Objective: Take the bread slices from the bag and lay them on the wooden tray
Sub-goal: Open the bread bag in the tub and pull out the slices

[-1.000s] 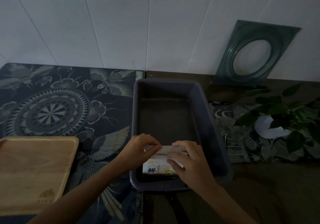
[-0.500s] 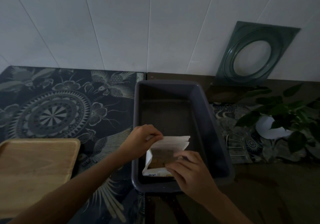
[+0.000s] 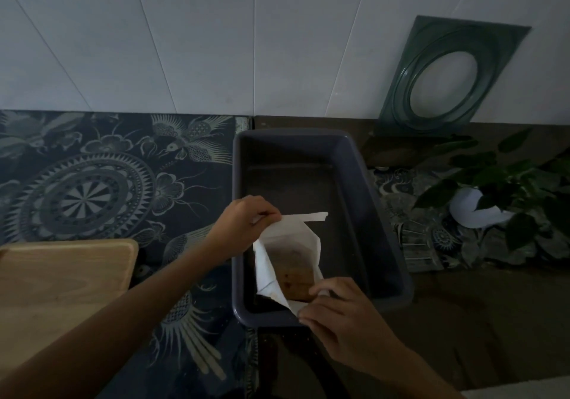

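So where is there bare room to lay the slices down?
The wooden tray at the left is bare. The far half of the grey bin, beyond the bag, is free too. The near end is crowded: left hand, right hand, bag.

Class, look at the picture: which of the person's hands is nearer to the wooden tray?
Left. The left hand pinches the bag's far edge, toward the wooden tray; the right hand holds the near edge, farther away.

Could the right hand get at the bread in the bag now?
Probably yes. The bag is held open at the top by the left hand, the bread shows inside, and the right hand pinches the near edge beside it.
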A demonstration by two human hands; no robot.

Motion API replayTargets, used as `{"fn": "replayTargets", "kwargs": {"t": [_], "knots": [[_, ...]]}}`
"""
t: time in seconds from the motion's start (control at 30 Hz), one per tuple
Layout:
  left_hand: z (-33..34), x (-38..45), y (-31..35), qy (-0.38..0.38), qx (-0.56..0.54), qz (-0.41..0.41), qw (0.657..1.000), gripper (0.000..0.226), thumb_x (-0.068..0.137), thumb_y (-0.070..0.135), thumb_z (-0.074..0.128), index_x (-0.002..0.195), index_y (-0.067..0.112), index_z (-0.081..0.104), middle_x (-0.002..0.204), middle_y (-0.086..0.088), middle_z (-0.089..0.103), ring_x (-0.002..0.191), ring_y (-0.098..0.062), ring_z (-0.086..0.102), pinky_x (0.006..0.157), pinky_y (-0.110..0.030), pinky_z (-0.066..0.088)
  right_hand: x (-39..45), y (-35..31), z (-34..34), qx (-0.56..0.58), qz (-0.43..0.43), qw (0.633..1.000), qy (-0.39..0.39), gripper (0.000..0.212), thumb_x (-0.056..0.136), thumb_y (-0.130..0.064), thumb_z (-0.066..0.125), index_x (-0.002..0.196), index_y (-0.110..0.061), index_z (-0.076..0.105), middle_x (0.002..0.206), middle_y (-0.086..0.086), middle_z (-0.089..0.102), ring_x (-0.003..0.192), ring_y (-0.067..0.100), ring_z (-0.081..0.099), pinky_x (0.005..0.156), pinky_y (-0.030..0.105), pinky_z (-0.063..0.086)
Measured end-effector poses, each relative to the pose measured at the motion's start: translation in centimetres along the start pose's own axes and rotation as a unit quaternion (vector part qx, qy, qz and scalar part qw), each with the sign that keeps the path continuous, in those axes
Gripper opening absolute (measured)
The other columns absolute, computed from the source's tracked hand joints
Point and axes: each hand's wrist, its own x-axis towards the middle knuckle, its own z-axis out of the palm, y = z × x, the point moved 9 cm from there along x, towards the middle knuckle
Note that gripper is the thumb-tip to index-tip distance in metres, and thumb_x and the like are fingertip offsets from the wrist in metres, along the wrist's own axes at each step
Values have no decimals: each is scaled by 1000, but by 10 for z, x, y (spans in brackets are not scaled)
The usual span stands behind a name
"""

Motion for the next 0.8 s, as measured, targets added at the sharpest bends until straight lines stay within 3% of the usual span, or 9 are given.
{"fn": "replayTargets", "kwargs": {"t": [0.2, 0.3, 0.5, 0.57, 0.67, 0.73, 0.8], "knots": [[5, -11, 9, -19, -10, 31, 999, 9, 92, 23, 70, 97, 20, 77, 88, 18, 65, 79, 6, 58, 74, -7, 45, 9, 2, -8, -9, 10, 1000, -7, 13, 96, -36, 67, 100, -28, 75, 96, -12, 76, 115, 10, 58, 98, 27, 41], [5, -16, 14, -30, -21, 40, 999, 11, 92, 25, 68, 97, 20, 77, 90, 15, 68, 81, 5, 60, 76, -6, 46, 17, 2, -13, -10, 12, 1000, -11, 26, 103, -43, 57, 98, -27, 77, 96, -13, 76, 117, 11, 58, 98, 29, 41], [4, -21, 18, -36, -31, 40, 998, 16, 93, 29, 64, 98, 20, 77, 91, 11, 70, 84, -1, 63, 76, -10, 49, 62, 6, -30, -52, 40, 998, -8, 20, 99, -26, 63, 108, -18, 78, 107, -3, 76, 106, 18, 65, 89, 36, 55], [4, -20, 18, -36, -36, 37, 998, 20, 93, 31, 62, 98, 20, 77, 91, 9, 71, 83, -2, 63, 76, -11, 49, 77, 4, -23, -54, 50, 996, -52, 25, 97, -21, 64, 119, -20, 75, 119, -2, 74, 113, 18, 65, 93, 36, 58], [3, -20, 19, -32, -38, 40, 998, 19, 93, 31, 62, 98, 20, 78, 91, 14, 68, 85, -1, 63, 78, -11, 49, 95, 16, 23, -49, 123, 969, -209, 38, 103, -16, 54, 141, -19, 56, 144, 0, 57, 127, 14, 54, 108, 34, 48], [4, -19, 18, -28, -37, 43, 998, 15, 94, 26, 64, 98, 21, 78, 91, 19, 64, 85, 0, 62, 79, -8, 47, 97, 25, 58, -63, 184, 917, -349, 35, 107, -11, 46, 141, -4, 51, 137, 9, 56, 112, 18, 51, 108, 34, 40], [4, -18, 17, -27, -39, 44, 998, 13, 94, 23, 66, 97, 20, 77, 91, 18, 64, 85, 0, 62, 79, -8, 47, 98, 28, 75, -95, 215, 888, -396, 33, 105, -12, 50, 137, 0, 51, 131, 14, 56, 114, 24, 54, 106, 37, 41]]}}
